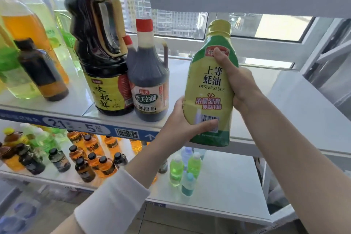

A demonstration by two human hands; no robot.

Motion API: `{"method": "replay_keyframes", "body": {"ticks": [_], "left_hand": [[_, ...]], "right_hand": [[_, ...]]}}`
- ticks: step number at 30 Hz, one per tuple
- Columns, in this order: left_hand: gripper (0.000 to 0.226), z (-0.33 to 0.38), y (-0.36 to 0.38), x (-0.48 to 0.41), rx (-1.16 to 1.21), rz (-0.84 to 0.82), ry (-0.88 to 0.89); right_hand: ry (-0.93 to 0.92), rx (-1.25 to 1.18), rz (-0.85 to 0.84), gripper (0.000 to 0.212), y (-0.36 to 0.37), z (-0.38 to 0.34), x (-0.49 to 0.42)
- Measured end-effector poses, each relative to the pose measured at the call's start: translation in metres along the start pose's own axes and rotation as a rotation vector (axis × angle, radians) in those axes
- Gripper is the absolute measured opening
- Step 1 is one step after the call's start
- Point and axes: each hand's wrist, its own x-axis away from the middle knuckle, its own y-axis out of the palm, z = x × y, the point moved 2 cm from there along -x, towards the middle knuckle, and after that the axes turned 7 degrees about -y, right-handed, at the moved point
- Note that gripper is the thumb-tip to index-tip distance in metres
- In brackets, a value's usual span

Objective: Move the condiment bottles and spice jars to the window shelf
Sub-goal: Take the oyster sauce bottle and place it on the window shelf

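Oyster sauce bottle (210, 85) — glossy green-yellow plastic, round-shouldered — is held upright, cap up, over the white window shelf's (303, 100) front edge beside the vinegar jug (150, 89); the left hand (180, 118) curls round its base, and the right hand (239, 85) clamps its middle.

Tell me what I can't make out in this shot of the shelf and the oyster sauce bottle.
All in the head view:
- Oyster sauce bottle: right hand covers the brand on its red label; left hand covers part of the barcode.
- Large dark bottle: cap cut off by the top edge.
- Red-capped bottle behind the vinegar bottle: only cap and neck show.
- Lower-shelf small bottles: labels too small and blurred.
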Motion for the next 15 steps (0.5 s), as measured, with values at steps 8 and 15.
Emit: {"method": "replay_keyframes", "body": {"ticks": [8,15], "left_hand": [[0.093,0.002,-0.01,-0.026,-0.024,0.006,0.042],[0.103,-0.003,-0.013,-0.034,-0.052,0.046,0.086]], "right_hand": [[-0.088,0.041,-0.009,0.037,0.011,-0.003,-0.025],[-0.257,0.109,-0.003,0.038,0.015,-0.002,-0.029]]}}
